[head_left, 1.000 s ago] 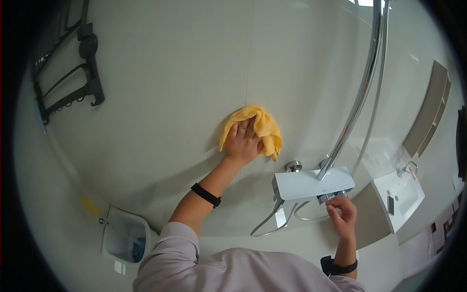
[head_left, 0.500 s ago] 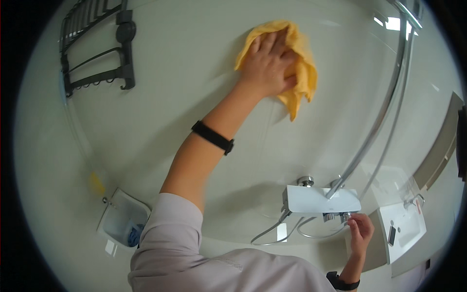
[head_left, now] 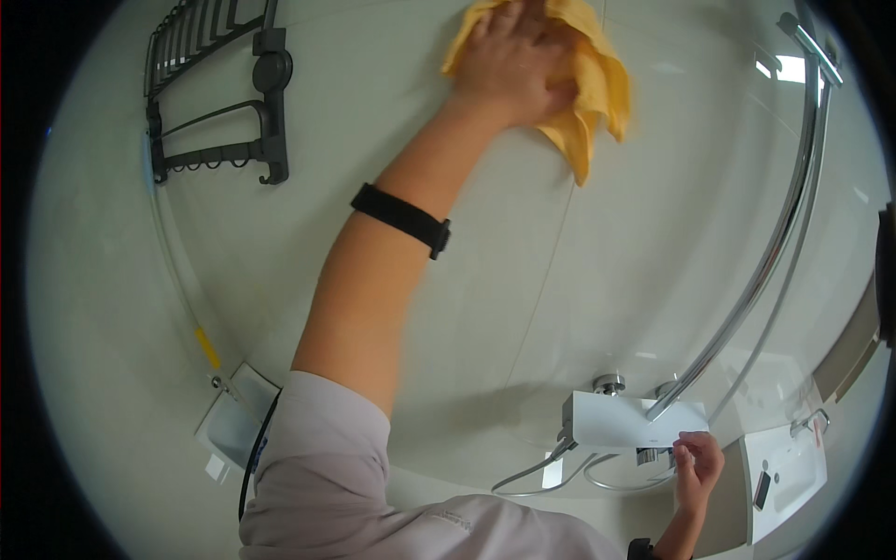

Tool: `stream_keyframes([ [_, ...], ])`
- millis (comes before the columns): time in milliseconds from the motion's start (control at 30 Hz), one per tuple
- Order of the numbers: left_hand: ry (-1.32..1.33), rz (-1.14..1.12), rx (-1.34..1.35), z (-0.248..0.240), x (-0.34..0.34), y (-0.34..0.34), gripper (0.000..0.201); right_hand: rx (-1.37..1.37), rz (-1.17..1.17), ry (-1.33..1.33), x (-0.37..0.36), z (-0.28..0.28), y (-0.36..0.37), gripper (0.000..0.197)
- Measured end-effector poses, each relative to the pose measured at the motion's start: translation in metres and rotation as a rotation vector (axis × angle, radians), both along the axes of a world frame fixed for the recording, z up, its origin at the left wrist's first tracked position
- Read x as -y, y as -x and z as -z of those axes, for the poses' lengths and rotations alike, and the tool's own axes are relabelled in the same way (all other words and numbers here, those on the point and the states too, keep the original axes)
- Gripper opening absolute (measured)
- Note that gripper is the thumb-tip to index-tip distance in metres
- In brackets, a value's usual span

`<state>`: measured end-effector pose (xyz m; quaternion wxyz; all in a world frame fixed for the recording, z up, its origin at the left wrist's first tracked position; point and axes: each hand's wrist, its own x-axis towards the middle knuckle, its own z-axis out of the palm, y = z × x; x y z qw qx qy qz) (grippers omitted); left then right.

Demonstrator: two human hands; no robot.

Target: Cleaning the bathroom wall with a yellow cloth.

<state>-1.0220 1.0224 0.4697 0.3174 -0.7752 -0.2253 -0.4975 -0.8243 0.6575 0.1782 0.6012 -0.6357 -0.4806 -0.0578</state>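
A yellow cleaning cloth (head_left: 607, 84) lies against the pale tiled wall near the top of the view. My left hand (head_left: 513, 70) presses it to the wall with its back toward me, and the cloth's loose corner hangs down on the right. Lower right, my right hand (head_left: 698, 467) is at the right end of the white shower mixer (head_left: 607, 420). Its fingers are bent around the corner beside the metal knobs (head_left: 649, 455), and the exact contact is partly hidden. Both arms wear black bands.
A dark folding rack (head_left: 271, 112) hangs on the wall at upper left. A chrome shower pipe (head_left: 756, 289) rises from the mixer, with a hose (head_left: 532, 471) looped below. A long-handled pole (head_left: 177, 266) leans over a white basin (head_left: 229, 420). At right stands a washbasin (head_left: 793, 467).
My left hand has slid the cloth farther up the wall. The view has shifted, so the rack and mixer sit farther right. My right hand stays by the mixer's right end.
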Motion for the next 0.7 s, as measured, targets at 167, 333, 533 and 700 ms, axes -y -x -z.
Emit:
stream_keyframes([
  [167, 0.094, -0.203, 0.064, -0.003, -0.039, 0.035, 0.065, 0.032, -0.012, -0.003, -0.005, -0.007, 0.010, 0.011],
  [333, -0.311, -0.198, 0.248, 0.014, -0.136, 0.108, 0.069, 0.006, -0.052, 0.003, -0.012, -0.006, 0.016, 0.010],
  [533, -0.228, -0.157, 0.453, 0.020, -0.148, 0.116, 0.069, -0.055, -0.004, 0.060, -0.018, 0.001, 0.017, 0.011],
  [700, -0.079, -0.255, 0.411, 0.026, -0.111, 0.054, 0.060, 0.006, -0.047, 0.088, -0.047, -0.018, 0.039, 0.010],
])
